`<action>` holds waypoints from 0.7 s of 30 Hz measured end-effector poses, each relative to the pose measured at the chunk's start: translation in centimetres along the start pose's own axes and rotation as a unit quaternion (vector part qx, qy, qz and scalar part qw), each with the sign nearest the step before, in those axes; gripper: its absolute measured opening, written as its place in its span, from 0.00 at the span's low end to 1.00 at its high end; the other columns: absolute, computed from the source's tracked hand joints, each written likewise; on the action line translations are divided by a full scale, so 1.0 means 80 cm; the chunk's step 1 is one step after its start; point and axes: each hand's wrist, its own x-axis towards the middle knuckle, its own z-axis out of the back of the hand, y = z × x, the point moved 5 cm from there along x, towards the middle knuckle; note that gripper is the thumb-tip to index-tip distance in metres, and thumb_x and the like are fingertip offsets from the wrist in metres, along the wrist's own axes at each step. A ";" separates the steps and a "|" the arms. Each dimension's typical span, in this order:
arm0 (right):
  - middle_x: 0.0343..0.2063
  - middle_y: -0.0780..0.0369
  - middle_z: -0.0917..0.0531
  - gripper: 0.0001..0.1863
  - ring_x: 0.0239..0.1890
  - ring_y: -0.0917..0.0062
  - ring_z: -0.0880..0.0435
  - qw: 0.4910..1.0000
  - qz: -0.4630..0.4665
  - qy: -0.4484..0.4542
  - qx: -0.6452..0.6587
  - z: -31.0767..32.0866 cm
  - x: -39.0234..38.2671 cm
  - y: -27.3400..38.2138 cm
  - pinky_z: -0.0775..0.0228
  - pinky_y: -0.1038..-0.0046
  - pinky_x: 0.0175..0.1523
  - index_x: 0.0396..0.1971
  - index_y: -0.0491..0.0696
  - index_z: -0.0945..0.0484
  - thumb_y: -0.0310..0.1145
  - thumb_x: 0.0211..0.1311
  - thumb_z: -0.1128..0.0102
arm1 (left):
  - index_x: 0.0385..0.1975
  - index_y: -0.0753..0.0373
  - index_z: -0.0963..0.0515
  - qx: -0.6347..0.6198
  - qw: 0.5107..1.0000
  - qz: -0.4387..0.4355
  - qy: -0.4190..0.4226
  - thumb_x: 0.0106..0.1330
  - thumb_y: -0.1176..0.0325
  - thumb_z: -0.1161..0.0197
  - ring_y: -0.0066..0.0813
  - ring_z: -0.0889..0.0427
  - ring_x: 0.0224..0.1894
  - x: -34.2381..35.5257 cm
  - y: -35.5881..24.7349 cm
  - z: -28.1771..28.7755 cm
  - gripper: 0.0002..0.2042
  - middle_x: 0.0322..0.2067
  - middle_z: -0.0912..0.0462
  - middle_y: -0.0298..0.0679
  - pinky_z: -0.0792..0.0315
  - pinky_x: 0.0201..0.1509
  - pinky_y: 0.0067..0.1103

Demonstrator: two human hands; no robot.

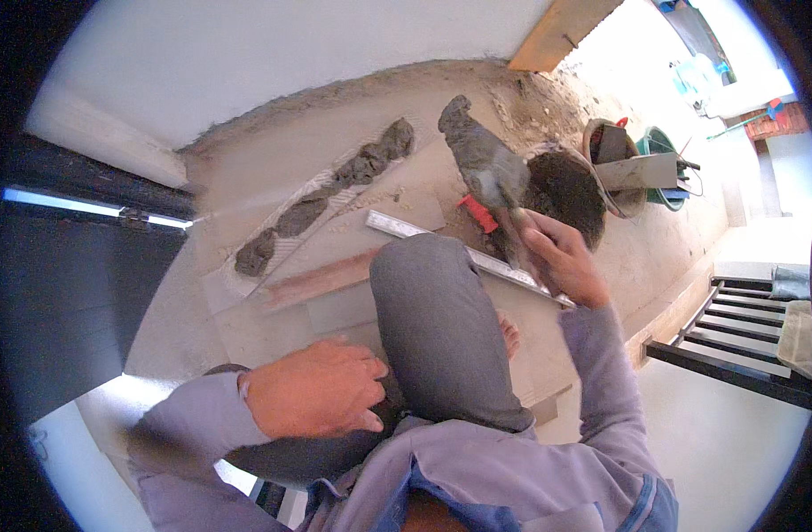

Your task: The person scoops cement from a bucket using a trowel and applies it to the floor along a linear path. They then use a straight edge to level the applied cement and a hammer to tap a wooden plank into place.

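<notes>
A trowel point(502, 183) with wet gray mud point(466, 137) on it is up over the floor point(641, 248). The right hand point(565, 260) is wrapped around its handle. The left hand point(319, 387) is empty, loosely curled, over the left leg point(304, 457).

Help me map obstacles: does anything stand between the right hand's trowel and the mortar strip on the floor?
Nothing visible does: floor shows between the trowel and the mortar strip. The red object and metal bar lie off to one side.
</notes>
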 end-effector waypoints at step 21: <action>0.40 0.48 0.24 0.26 0.39 0.49 0.19 0.813 0.098 -0.121 -0.561 -0.096 0.190 -0.095 0.26 0.53 0.40 0.57 0.54 0.34 0.31 0.55 0.47 | 0.40 0.66 0.25 0.034 0.998 0.049 0.009 0.52 0.48 0.36 0.50 0.23 0.43 -0.049 0.028 0.001 0.26 0.37 0.22 0.48 0.28 0.46 0.38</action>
